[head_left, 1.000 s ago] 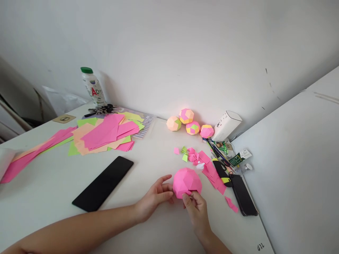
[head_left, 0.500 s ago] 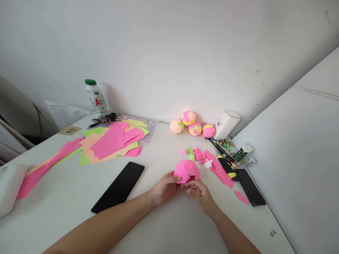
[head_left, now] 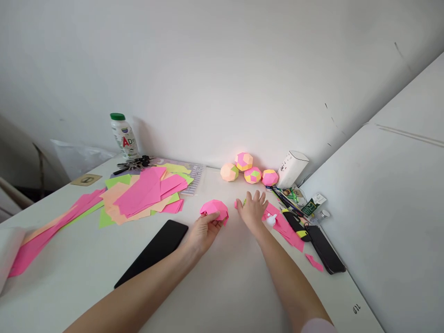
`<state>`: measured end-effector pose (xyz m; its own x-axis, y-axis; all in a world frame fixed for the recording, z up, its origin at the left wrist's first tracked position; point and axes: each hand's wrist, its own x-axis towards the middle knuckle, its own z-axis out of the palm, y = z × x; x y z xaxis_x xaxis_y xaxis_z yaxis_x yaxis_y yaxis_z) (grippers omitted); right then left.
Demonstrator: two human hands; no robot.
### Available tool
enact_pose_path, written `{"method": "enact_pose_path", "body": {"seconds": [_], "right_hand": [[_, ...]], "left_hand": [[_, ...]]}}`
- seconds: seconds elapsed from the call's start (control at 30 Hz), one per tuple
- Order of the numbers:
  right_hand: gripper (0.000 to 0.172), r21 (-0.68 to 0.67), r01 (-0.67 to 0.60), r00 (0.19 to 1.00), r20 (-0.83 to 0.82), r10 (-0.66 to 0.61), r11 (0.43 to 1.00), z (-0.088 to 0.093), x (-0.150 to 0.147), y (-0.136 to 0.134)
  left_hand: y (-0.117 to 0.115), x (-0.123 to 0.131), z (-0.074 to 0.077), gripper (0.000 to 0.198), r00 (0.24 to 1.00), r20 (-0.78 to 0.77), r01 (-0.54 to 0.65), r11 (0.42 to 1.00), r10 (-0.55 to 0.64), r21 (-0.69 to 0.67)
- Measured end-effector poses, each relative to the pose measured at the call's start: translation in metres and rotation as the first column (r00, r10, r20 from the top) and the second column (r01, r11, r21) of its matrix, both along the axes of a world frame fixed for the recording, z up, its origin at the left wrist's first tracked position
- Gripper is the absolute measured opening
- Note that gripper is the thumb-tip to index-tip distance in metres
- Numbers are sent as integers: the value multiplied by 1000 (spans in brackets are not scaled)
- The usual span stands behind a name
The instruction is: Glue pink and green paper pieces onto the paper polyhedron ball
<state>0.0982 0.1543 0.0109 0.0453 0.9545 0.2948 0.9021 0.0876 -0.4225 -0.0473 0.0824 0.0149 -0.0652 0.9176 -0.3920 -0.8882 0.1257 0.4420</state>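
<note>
Holding pink paper ball (head_left: 215, 209): left hand (head_left: 203, 231), fingers curled beneath it; right hand (head_left: 252, 212) just beside, fingers splayed wide over pink scraps (head_left: 286, 226).

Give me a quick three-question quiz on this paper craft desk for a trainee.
1. True or false: the left hand holds the pink paper ball.
2. What lies nearest the right hand? A) keys B) paper scraps C) bottle
3. How many multicoloured paper balls sit against the wall?
Key: 1 true; 2 B; 3 four.
</note>
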Motion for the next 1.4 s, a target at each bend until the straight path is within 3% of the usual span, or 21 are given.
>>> {"method": "enact_pose_path", "body": {"seconds": [0.13, 0.2, 0.3, 0.43, 0.5, 0.63, 0.77, 0.9, 1.03, 1.13, 1.2, 1.3, 1.4], "right_hand": [[32, -74, 86, 991, 107, -78, 994, -11, -7, 28], [24, -73, 25, 988, 156, -13, 997, -19, -6, 20], [20, -32, -184, 958, 219, 186, 982, -29, 0, -13], [19, 10, -502, 835, 267, 482, 865, -33, 28, -66], [20, 50, -606, 772, 276, 572, 794, -32, 47, -85], [17, 170, -682, 726, 272, 631, 711, -28, 77, -102], [21, 299, -665, 747, 242, 619, 685, -26, 84, -101], [21, 396, -596, 796, 174, 580, 699, -21, 82, -99], [12, 421, -425, 850, -118, 513, 801, -14, 81, -106], [17, 348, -338, 854, -277, 441, 874, -11, 76, -115], [20, 204, -302, 807, -466, 364, 931, -9, 74, -121], [24, 7, -315, 683, -692, 231, 949, -9, 72, -126], [22, 28, -342, 665, -699, 263, 939, -11, 75, -128]], "left_hand": [[0, 2, -5, 14, 1000, -8, 18, 1000, -18, -9], [0, 2, -7, 14, 1000, -3, 25, 1000, -25, 8], [0, 2, -8, 12, 999, 14, 45, 998, -46, 50], [-6, 5, -4, 8, 991, 40, 123, 985, -129, 124], [-11, 8, -2, 8, 980, 49, 184, 968, -195, 168], [-25, 18, -7, 11, 934, 42, 334, 911, -354, 241], [-41, 26, -19, 14, 893, 39, 423, 868, -448, 261], [-53, 31, -25, 17, 876, 45, 455, 854, -480, 250], [-56, 34, -29, 16, 869, 58, 465, 852, -491, 240], [-54, 34, -31, 14, 853, 41, 492, 826, -521, 276], [-51, 32, -32, 13, 828, 22, 528, 792, -560, 306], [-47, 29, -32, 17, 817, 23, 539, 779, -575, 322], [-47, 27, -31, 21, 817, 39, 538, 786, -575, 306]]}}
